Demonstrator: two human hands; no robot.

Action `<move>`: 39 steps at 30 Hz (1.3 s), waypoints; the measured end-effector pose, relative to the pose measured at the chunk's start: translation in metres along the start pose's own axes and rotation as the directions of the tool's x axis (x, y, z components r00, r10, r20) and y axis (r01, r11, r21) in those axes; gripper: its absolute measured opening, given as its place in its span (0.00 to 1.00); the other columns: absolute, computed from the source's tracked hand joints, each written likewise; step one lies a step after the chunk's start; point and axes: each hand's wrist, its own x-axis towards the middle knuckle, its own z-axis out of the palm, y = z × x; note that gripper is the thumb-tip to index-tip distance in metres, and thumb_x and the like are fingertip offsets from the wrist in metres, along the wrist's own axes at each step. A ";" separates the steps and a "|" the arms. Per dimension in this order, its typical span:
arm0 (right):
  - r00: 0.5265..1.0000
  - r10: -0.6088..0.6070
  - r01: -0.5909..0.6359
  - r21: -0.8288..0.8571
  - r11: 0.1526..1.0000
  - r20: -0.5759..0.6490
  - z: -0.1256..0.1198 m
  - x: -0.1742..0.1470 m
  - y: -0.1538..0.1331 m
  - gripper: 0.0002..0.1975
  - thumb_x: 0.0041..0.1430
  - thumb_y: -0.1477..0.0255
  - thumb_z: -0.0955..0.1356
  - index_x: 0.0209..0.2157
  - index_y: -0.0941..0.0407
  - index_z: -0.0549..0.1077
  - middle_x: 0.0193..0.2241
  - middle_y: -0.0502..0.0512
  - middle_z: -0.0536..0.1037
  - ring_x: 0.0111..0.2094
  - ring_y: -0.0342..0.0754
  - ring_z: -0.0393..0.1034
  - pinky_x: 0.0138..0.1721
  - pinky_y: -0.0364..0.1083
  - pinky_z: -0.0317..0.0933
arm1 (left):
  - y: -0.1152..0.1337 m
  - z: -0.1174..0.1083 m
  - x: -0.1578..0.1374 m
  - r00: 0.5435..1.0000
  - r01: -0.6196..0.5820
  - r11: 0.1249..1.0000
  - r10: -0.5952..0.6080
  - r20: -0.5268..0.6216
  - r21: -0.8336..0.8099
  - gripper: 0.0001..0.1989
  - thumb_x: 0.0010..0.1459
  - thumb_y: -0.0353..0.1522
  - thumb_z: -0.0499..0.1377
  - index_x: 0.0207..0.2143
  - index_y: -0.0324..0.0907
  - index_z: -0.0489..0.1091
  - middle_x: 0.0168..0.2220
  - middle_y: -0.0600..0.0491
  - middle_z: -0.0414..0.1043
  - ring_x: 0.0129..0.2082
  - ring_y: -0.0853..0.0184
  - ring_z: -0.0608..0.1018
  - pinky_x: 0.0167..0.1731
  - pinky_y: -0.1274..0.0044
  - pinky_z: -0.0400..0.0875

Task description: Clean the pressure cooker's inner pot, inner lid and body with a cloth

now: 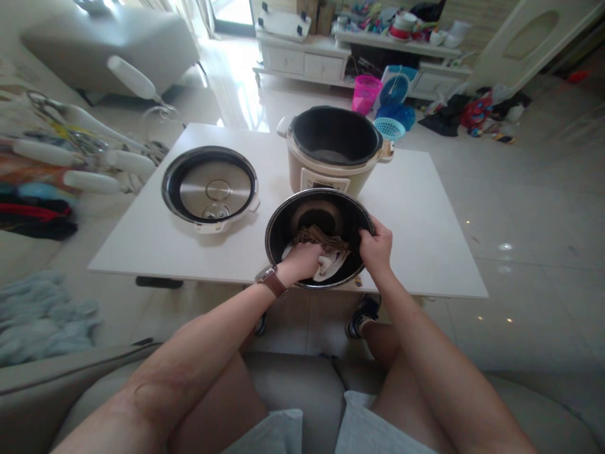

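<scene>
A dark, round inner pot (pixel 278 217) is tilted toward me over the table's near edge. My right hand (pixel 377 247) grips its right rim, thumb inside and fingers around the outside. Inside the pot, my left hand (pixel 307 260) is closed on a crumpled brown and white cloth (pixel 333 255) that lies against the inner wall. Just behind stands the white pressure cooker (pixel 295 161), without a lid, its dark inside showing. To the left, the cooker lid (pixel 218 189) rests upside down, metal underside up.
All this is on a white table (pixel 416 214). A grey sofa (pixel 293 378) is beneath me. White lamp arms (pixel 132 77) stand at the left. Beyond the table are a pink basket (pixel 366 93), a light blue basket (pixel 390 128) and a white cabinet (pixel 302 60).
</scene>
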 end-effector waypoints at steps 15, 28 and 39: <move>0.975 0.137 -0.126 0.074 0.989 -0.175 0.033 -0.036 0.003 0.16 0.56 0.68 0.64 0.40 0.56 0.80 0.39 0.56 0.84 0.43 0.54 0.75 0.52 0.53 0.69 | 0.018 0.030 0.014 0.936 -0.240 0.813 0.049 -0.349 -0.530 0.26 0.52 0.18 0.51 0.46 0.40 0.81 0.51 0.48 0.83 0.51 0.62 0.81 0.57 0.73 0.72; 1.000 0.007 -0.007 0.027 1.000 -0.004 0.002 0.005 0.008 0.23 0.49 0.73 0.66 0.46 0.54 0.83 0.47 0.55 0.86 0.50 0.57 0.78 0.59 0.57 0.68 | 0.006 -0.009 -0.005 0.997 0.008 0.998 -0.013 0.081 0.062 0.14 0.56 0.23 0.59 0.40 0.40 0.83 0.42 0.39 0.84 0.49 0.52 0.84 0.50 0.70 0.75; 0.995 0.071 -0.069 0.025 0.997 -0.076 0.007 -0.007 -0.002 0.16 0.50 0.71 0.66 0.37 0.54 0.84 0.37 0.52 0.86 0.43 0.56 0.78 0.52 0.55 0.71 | 0.000 0.006 0.004 0.994 -0.107 0.941 0.101 -0.035 -0.320 0.20 0.52 0.20 0.54 0.38 0.42 0.83 0.41 0.48 0.85 0.46 0.60 0.83 0.48 0.74 0.74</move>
